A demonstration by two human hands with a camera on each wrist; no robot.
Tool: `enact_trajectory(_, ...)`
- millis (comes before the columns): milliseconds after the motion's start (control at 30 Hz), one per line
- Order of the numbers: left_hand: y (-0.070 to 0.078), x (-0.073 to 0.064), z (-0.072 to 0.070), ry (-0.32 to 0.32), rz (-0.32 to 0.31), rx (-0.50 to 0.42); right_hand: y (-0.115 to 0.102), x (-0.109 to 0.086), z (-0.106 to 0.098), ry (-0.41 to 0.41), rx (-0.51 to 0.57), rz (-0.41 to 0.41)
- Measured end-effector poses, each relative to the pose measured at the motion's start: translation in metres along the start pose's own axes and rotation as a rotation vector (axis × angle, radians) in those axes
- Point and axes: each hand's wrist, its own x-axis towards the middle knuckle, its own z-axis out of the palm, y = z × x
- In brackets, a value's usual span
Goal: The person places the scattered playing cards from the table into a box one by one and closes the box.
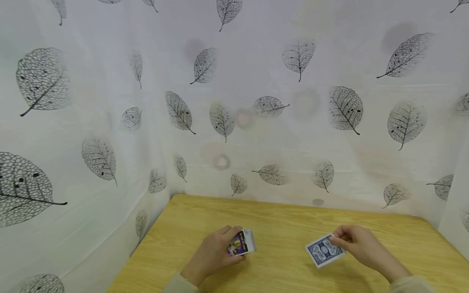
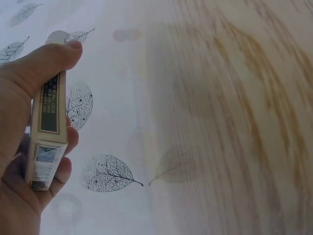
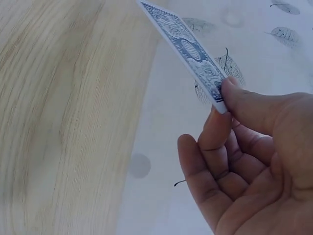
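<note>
My left hand grips a small card box with a dark, colourful front. The box's flap stands up at its right end in the head view. In the left wrist view, the box's narrow printed side shows between thumb and fingers. To the right, my right hand pinches a playing card by one corner, between thumb and index finger. Its patterned blue-and-white back faces up. Both hands are above the table, apart from each other. Whether cards remain inside the box cannot be seen.
The yellow wood-grain table spans the space beneath both hands. Behind it and on the left hangs a whitish sheet printed with black leaf skeletons, and it closes off the right side too.
</note>
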Motion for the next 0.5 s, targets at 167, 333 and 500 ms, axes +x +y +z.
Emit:
enact_trajectory(167,0.001,0.001,0.000,-0.006,-0.004,-0.013,-0.014,-0.001,0.007,0.053,0.047,0.036)
enact_trajectory(333,0.000,0.001,0.001,-0.009,-0.006,-0.026,-0.027,0.000,0.016,0.101,0.067,0.001)
enact_trajectory(500,0.000,0.001,0.001,-0.002,-0.003,-0.033,-0.041,0.004,0.027,0.116,0.098,-0.023)
